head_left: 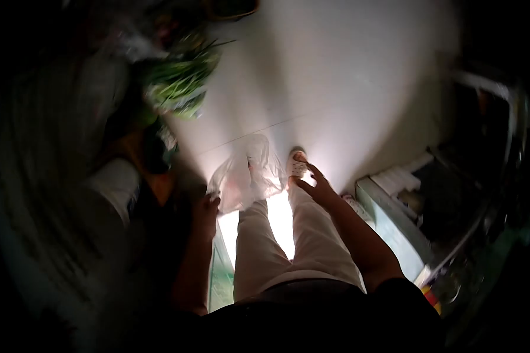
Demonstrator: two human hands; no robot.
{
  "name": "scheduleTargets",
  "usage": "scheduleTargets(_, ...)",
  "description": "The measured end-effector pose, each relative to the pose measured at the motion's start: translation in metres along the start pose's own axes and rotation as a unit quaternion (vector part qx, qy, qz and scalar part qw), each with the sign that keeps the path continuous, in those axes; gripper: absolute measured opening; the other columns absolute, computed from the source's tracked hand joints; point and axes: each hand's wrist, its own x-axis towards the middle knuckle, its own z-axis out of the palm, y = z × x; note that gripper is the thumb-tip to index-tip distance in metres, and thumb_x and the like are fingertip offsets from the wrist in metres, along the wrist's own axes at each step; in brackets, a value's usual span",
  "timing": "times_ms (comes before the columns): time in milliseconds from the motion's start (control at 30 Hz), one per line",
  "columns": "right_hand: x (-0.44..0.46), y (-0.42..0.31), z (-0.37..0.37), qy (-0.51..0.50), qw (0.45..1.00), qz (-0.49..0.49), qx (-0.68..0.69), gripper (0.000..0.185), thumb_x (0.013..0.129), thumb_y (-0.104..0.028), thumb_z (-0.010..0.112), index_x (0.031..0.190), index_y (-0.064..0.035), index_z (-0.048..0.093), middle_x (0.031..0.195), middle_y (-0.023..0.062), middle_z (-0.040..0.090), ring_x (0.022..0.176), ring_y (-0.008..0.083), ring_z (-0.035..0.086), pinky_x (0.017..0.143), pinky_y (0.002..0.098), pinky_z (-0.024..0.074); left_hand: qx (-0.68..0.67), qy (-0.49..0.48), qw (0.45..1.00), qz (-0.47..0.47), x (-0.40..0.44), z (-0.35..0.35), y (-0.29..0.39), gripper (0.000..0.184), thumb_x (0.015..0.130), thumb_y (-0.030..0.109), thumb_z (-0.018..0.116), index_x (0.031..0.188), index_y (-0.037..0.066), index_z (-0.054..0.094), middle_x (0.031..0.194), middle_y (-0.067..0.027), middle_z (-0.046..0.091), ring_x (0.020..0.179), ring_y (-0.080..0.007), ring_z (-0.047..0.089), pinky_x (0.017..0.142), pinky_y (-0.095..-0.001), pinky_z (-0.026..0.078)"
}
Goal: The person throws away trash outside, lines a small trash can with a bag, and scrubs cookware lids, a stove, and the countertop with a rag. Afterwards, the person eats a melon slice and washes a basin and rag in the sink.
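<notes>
We see a pale, smooth floor [359,76], crossed by a thin dark seam and streaked with soft shadows. Our light shoe [298,165] stands on it. Long green leafy vegetables [185,82] show at its left side; whether they lie directly on it, we cannot tell.

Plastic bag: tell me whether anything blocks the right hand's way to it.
Nothing visible blocks the right hand from the plastic bag, whose edge the left hand holds. The shoe shows in the gap between them, but appears to be lower, down on the floor.
</notes>
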Motion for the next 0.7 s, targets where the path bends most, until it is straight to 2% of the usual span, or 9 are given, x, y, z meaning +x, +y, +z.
scheduleTargets(100, 0.017, 0.049, 0.010, 0.056, 0.995, -0.067, 0.048, 0.111, 0.058, -0.042, 0.073, 0.130, 0.0037, 0.002, 0.136, 0.0215, 0.007, 0.127, 0.0302, 0.009, 0.102, 0.0352, 0.0144, -0.021, -0.154, 0.988, 0.005, -0.059, 0.035, 0.026, 0.019, 0.081, 0.014, 0.051, 0.096, 0.002, 0.055, 0.065, 0.0054, 0.043, 0.055, -0.0031, 0.037, 0.049, -0.0191, 0.031)
scheduleTargets(133, 0.010, 0.054, 0.008, 0.086, 0.994, -0.059, 0.016, 0.112, 0.057, -0.041, 0.074, 0.130, 0.0023, 0.000, 0.131, 0.0248, 0.021, 0.122, 0.0327, 0.023, 0.099, 0.0359, 0.0234, -0.005, -0.185, 0.982, -0.019, -0.080, 0.052, 0.041, 0.018, 0.081, 0.013, 0.050, 0.096, 0.002, 0.054, 0.066, 0.0050, 0.044, 0.055, -0.0026, 0.036, 0.049, -0.0182, 0.030)
scheduleTargets(200, -0.012, 0.055, 0.001, 0.096, 0.995, -0.004, -0.008, 0.060, 0.064, -0.023, 0.065, 0.115, -0.0016, 0.042, 0.093, 0.0174, 0.056, 0.087, 0.0283, 0.054, 0.077, 0.0358, 0.0419, 0.054, -0.245, 0.968, -0.017, -0.101, 0.076, 0.049, 0.018, 0.080, 0.010, 0.051, 0.096, 0.003, 0.052, 0.068, 0.0038, 0.044, 0.055, -0.0032, 0.037, 0.050, -0.0184, 0.032)
scheduleTargets(233, -0.013, 0.075, 0.005, 0.142, 0.871, -0.251, -0.399, 0.009, 0.065, -0.012, 0.053, 0.064, -0.0070, 0.060, 0.070, 0.0087, 0.059, 0.067, 0.0251, 0.057, 0.074, 0.0348, 0.0433, 0.084, -0.263, 0.961, -0.020, -0.107, 0.084, 0.053, 0.020, 0.078, 0.008, 0.052, 0.098, 0.004, 0.051, 0.070, 0.0030, 0.045, 0.056, -0.0037, 0.038, 0.050, -0.0188, 0.033)
scheduleTargets(267, -0.037, 0.073, 0.003, 0.198, 0.870, -0.250, -0.376, 0.009, 0.062, -0.009, 0.050, 0.056, -0.0097, 0.058, 0.068, 0.0057, 0.058, 0.069, 0.0215, 0.056, 0.073, 0.0311, 0.0441, 0.114, -0.295, 0.948, -0.020, -0.112, 0.090, 0.057, 0.020, 0.078, 0.008, 0.052, 0.098, 0.004, 0.051, 0.070, 0.0030, 0.045, 0.056, -0.0037, 0.038, 0.050, -0.0188, 0.033)
scheduleTargets(467, -0.123, 0.087, -0.023, 0.325, 0.903, -0.103, -0.261, 0.015, 0.067, -0.009, 0.050, 0.074, -0.0054, 0.063, 0.084, 0.0091, 0.060, 0.093, 0.0244, 0.052, 0.079, 0.0310, 0.0436, 0.372, -0.363, 0.853, 0.056, -0.152, 0.176, 0.089, 0.049, 0.066, 0.006, 0.061, 0.113, 0.004, 0.044, 0.095, -0.0095, 0.055, 0.075, -0.0196, 0.055, 0.061, -0.0291, 0.045)
scheduleTargets(533, -0.160, 0.074, -0.048, 0.306, 0.943, 0.000, 0.132, 0.020, 0.069, -0.008, 0.049, 0.083, -0.0027, 0.062, 0.095, 0.0089, 0.058, 0.100, 0.0251, 0.049, 0.085, 0.0307, 0.0405, 0.486, -0.384, 0.774, 0.130, -0.141, 0.198, 0.091, 0.043, 0.069, 0.008, 0.059, 0.109, 0.003, 0.046, 0.091, -0.0090, 0.056, 0.073, -0.0185, 0.055, 0.060, -0.0283, 0.046)
scheduleTargets(567, -0.156, 0.096, -0.046, 0.317, 0.937, -0.004, 0.149, 0.020, 0.069, -0.008, 0.049, 0.083, -0.0027, 0.062, 0.095, 0.0089, 0.058, 0.100, 0.0251, 0.049, 0.085, 0.0307, 0.0405, 0.578, -0.391, 0.689, 0.197, -0.145, 0.211, 0.089, 0.038, 0.071, 0.011, 0.058, 0.106, 0.003, 0.049, 0.086, -0.0084, 0.057, 0.070, -0.0174, 0.056, 0.059, -0.0274, 0.046)
scheduleTargets(700, -0.141, 0.162, -0.051, 0.319, 0.938, -0.036, -0.130, 0.021, 0.072, -0.012, 0.047, 0.085, -0.0030, 0.060, 0.103, 0.0105, 0.053, 0.102, 0.0230, 0.047, 0.082, 0.0297, 0.0410, 0.527, -0.365, 0.755, 0.136, -0.199, 0.277, 0.077, 0.027, 0.077, 0.016, 0.053, 0.099, 0.001, 0.052, 0.079, -0.0070, 0.057, 0.064, -0.0146, 0.056, 0.054, -0.0250, 0.045)
